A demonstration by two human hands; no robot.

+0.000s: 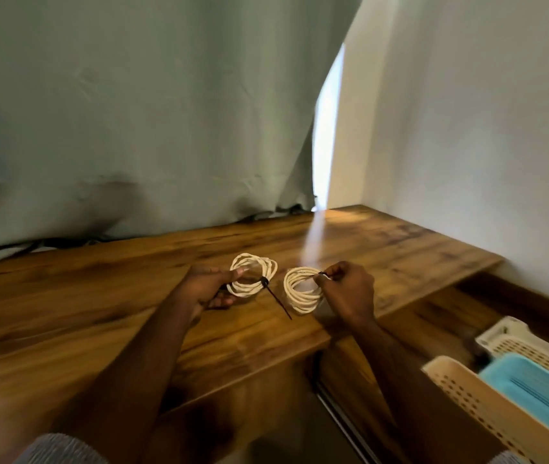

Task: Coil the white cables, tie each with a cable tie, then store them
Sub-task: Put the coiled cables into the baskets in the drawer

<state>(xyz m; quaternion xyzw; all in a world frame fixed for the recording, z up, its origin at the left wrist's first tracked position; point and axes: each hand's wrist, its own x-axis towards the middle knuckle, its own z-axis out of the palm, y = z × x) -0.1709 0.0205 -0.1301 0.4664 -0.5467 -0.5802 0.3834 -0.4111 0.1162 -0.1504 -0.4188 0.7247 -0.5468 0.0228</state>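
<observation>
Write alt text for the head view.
A person holds two coiled white cables above a wooden table: the left hand grips the left coil, bound by a black cable tie; the right hand pinches the right coil.

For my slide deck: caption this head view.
Left hand and right hand each hold a tied white coil over the wooden table.

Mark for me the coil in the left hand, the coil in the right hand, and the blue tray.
left coil (253,275): head view, white loops beside the black cable tie.
right coil (301,298): head view, lower stacked loops.
blue tray (531,393): head view, its flat blue surface.
</observation>
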